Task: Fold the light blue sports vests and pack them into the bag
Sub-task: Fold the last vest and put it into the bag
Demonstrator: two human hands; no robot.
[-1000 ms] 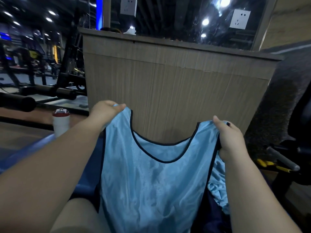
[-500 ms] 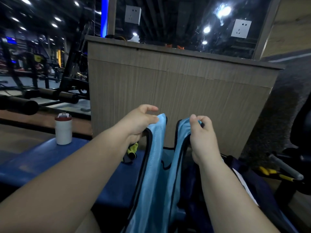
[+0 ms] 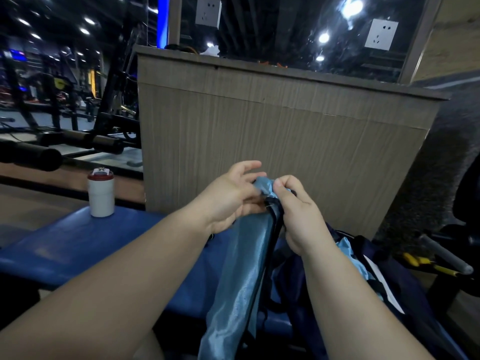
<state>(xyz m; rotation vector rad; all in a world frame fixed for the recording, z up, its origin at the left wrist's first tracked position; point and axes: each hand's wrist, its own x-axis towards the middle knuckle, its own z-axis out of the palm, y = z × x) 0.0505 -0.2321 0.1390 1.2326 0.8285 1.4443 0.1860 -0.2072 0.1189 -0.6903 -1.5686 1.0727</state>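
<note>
Vest (image 3: 241,268) is halved lengthwise and hangs over the bench (image 3: 91,245), its straps pinched together by the left hand (image 3: 233,196) and right hand (image 3: 298,211). Cross fold and packing not yet done. Bag (image 3: 405,281) is open just to the right, apparently with light blue fabric already inside.

glossy cloth vest (image 3: 239,276), matt wood-grain counter (image 3: 272,152), smooth padded bench (image 3: 104,242)

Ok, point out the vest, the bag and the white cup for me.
vest (image 3: 239,276), head view, on the hanging folded fabric.
bag (image 3: 415,302), head view, on its dark side.
cup (image 3: 101,197), head view, on its white body.
</note>
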